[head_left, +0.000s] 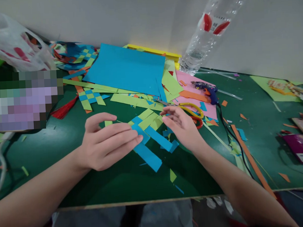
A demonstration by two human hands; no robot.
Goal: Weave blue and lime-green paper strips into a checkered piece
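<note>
A piece of loosely woven blue and light-green paper strips (143,122) is in front of me, with blue strip ends pointing toward the table's near edge. My left hand (112,141) is at its left side, fingers stretched out and overlapping the blue strips, thumb raised apart from them. Whether those fingertips press on the paper I cannot tell. On the other side, my right hand (181,125) hovers by the green strips with loosely bent fingers and a gap between thumb and fingertips. Just behind it are scissors (192,108) with yellow and orange-red handles, partly hidden.
A blue sheet (129,70) lies at the back among scraps. A plastic bottle (208,29) leans against the wall. Right of centre, a glue gun (210,91) with a black cable rests on pink paper (189,106). A small woven piece (89,96) and red tassel (65,108) are left.
</note>
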